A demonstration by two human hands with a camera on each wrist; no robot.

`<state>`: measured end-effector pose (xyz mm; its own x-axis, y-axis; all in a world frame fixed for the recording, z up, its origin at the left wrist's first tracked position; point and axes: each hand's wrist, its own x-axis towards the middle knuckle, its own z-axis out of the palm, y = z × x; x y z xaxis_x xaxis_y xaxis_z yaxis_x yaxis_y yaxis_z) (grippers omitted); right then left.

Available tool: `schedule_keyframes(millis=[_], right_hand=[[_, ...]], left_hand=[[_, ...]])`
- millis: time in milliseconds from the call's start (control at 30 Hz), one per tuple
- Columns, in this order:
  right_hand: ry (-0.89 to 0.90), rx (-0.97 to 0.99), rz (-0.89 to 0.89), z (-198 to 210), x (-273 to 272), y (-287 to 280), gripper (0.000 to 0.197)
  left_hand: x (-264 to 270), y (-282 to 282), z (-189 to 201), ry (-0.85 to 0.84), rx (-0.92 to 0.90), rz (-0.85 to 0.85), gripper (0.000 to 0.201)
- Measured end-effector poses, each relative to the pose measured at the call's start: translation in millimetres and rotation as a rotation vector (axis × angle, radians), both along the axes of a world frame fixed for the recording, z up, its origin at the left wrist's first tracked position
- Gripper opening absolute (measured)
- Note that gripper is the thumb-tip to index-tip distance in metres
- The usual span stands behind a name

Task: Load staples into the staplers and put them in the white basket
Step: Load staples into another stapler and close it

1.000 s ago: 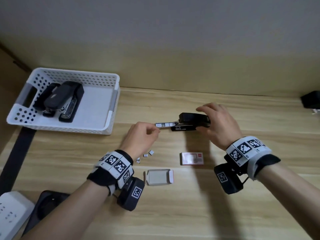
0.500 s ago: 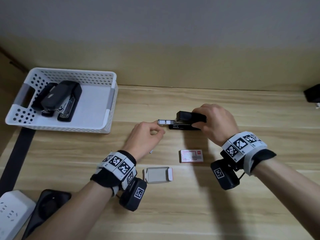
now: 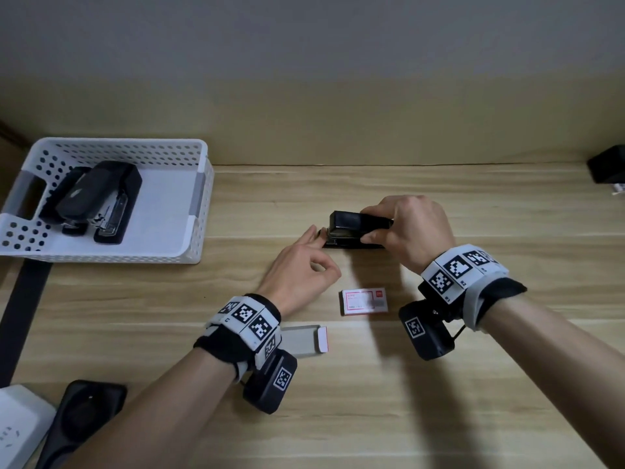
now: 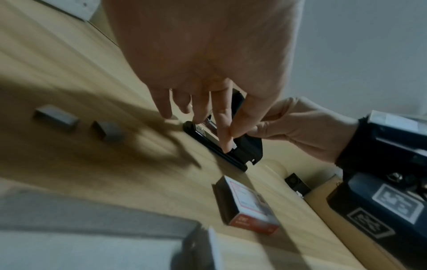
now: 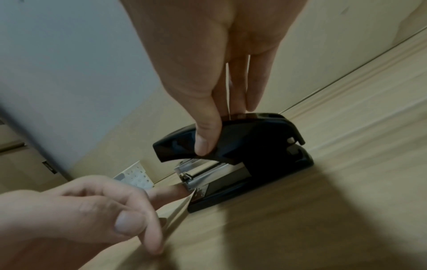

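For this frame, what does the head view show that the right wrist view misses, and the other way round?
Only the head view: two black staplers lying in the white basket, the closed staple box and the open tray on the table.

Only the right wrist view: the metal staple channel exposed under the raised top.

Both: the right hand gripping the top of the black stapler, and the left hand with its index finger at the stapler's front end.

Power strip [image 3: 13, 431] cut by edge
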<state>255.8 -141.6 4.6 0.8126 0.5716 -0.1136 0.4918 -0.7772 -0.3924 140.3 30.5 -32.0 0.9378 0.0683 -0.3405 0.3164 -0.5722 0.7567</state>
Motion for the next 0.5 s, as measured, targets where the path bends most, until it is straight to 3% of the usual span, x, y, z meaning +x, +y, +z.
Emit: schedule_keyframes(millis=[200, 400, 500], right_hand=[[-0.007, 0.022, 0.059, -3.9, 0.4, 0.4, 0.022], [0.036, 0.098, 0.022, -7.8, -1.2, -5.7, 0.030], [0.029, 0.081, 0.028, -9.8, 0.2, -8.9, 0.036]], left_hand=[[-1.7, 1.3, 2.0, -0.028, 0.066, -0.041, 0.016], [-3.7, 6.5, 5.3, -0.027, 0.125, -0.124, 0.017], [-8.3, 12.6, 9.9, -0.010, 0.129, -0.088, 0.018]])
